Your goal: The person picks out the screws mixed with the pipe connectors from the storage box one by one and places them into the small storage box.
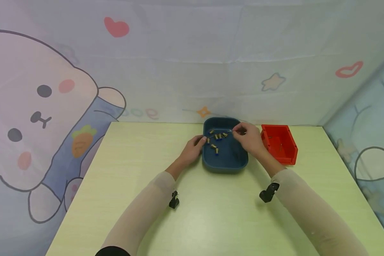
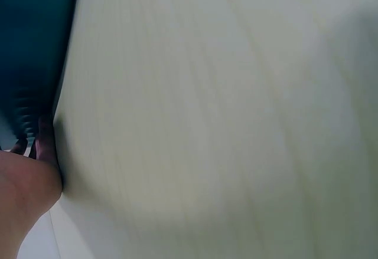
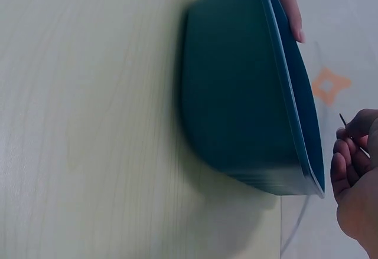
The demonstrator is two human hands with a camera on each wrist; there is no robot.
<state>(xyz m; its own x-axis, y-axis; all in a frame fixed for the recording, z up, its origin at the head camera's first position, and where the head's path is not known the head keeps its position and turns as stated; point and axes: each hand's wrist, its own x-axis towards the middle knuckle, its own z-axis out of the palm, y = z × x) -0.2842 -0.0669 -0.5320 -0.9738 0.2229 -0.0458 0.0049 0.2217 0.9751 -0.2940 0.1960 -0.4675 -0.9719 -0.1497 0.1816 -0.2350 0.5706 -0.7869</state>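
Observation:
A dark blue rounded tray (image 1: pixel 232 153) stands near the back of the table, with several small brass fittings (image 1: pixel 213 146) with blue ends lying in it. My left hand (image 1: pixel 192 151) grips the tray's left side, thumb over the rim and fingers along the outside wall. Above the tray's right rim, my right hand (image 1: pixel 250 138) pinches a thin metal piece (image 1: pixel 230 131) between thumb and fingertips. In the right wrist view this thin piece (image 3: pixel 342 119) points up out of the fingers (image 3: pixel 341 161); I cannot tell its exact kind.
Right of the tray sits a red plastic bin (image 1: pixel 289 156) with a few small thin metal pieces (image 1: pixel 281 146) inside. The pale wooden table (image 1: pixel 204 213) ends at a printed cloth backdrop (image 1: pixel 185 78) close behind the tray. My right forearm passes just in front of the bin.

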